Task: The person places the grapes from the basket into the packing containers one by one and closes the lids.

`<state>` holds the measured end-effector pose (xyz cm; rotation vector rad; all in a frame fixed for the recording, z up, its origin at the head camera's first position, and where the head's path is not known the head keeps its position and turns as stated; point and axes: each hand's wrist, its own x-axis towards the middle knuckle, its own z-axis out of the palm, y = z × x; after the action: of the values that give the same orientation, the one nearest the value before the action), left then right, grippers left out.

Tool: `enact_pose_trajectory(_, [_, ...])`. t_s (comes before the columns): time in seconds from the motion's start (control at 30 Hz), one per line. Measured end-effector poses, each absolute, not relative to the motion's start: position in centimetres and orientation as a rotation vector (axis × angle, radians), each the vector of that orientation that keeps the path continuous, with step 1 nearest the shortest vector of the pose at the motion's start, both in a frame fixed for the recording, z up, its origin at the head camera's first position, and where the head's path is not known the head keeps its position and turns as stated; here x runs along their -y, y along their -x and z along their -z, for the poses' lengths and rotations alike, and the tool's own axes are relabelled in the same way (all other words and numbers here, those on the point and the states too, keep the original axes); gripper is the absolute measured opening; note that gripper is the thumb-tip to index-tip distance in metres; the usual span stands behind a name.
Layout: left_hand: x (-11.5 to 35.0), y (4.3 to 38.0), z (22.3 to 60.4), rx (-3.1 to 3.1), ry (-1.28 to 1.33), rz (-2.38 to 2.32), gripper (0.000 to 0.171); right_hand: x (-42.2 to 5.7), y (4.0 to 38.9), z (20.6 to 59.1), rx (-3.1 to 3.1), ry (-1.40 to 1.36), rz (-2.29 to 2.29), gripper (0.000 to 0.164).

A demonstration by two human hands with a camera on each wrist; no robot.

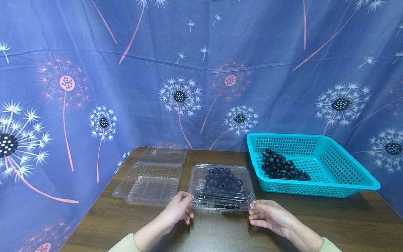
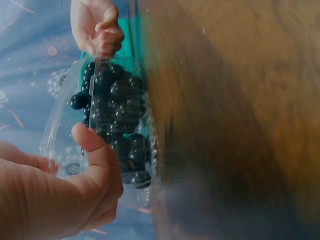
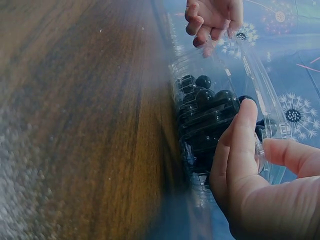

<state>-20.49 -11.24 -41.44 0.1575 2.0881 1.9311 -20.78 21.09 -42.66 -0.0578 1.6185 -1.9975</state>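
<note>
A clear plastic clamshell container (image 1: 221,187) with dark grapes (image 1: 221,178) inside sits at the middle of the table. My left hand (image 1: 180,209) pinches its front left corner. At the front right corner my right hand (image 1: 273,217) does the same, thumb and fingers at the rim. From the left wrist, the lid (image 2: 55,125) slants over the grapes, with a gap between it and the base. The right wrist view shows the lid edge (image 3: 260,85) between thumb and fingers of the right hand.
To the left lies a second clear clamshell (image 1: 154,183), its lid folded back, nothing in it. A turquoise plastic basket (image 1: 333,166) stands on the right, holding a bunch of dark grapes (image 1: 281,166). Behind the wooden table (image 1: 217,231) hangs a blue dandelion-patterned cloth (image 1: 141,98).
</note>
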Motion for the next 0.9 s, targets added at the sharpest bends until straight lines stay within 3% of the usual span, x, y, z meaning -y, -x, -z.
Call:
enact_pose_trajectory(0.6, [11.3, 20.8, 42.8, -1.815, -0.092, -2.156, 0.035, -21.2, 20.3, 42.9, -1.589, 0.05, 2.041, 0.009])
enact_pose_trajectory(0.9, [11.4, 21.2, 43.3, -1.785, -0.102, -2.172, 0.023, -20.9, 20.1, 42.9, -1.586, 0.057, 2.064, 0.008])
